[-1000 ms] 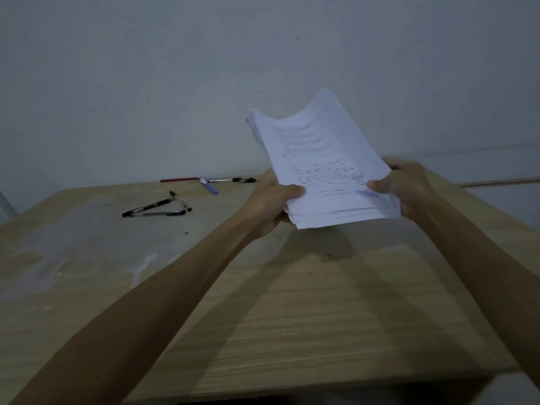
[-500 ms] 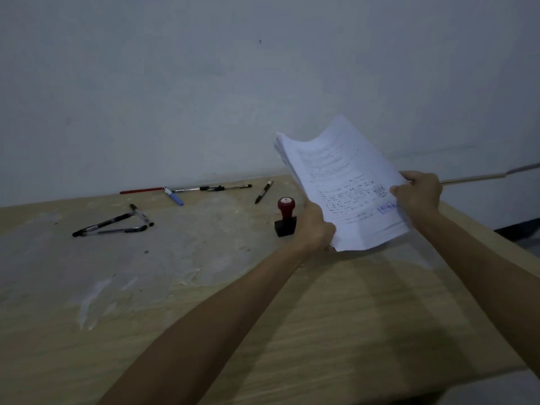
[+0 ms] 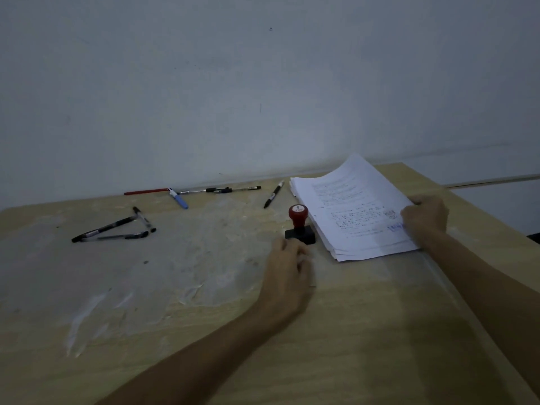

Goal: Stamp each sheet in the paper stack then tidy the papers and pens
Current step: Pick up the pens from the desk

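Note:
The white paper stack (image 3: pixel 350 211) lies on the wooden table (image 3: pixel 350 331) at the right, its far end curling up; a blue stamp mark shows on the top sheet. My right hand (image 3: pixel 423 217) grips the stack's right edge. A stamp with a red handle and black base (image 3: pixel 298 222) stands upright just left of the stack. My left hand (image 3: pixel 287 264) hovers just in front of the stamp, fingers loosely curled, holding nothing. Three black pens (image 3: pixel 111 229) lie at the left. A red pen (image 3: pixel 146 191), a blue-capped pen (image 3: pixel 178 197), more pens (image 3: pixel 228 189) and a black marker (image 3: pixel 273 194) lie along the back.
A pale wall (image 3: pixel 263 97) rises directly behind the table's far edge. The table's right edge (image 3: pixel 467 200) runs diagonally just beyond the stack. A cloudy film or stain (image 3: pixel 175 252) covers the table's middle and left.
The paper stack came down from the air and now lies on the table. My left hand let go of it and moved left to the stamp; my right hand still holds its edge.

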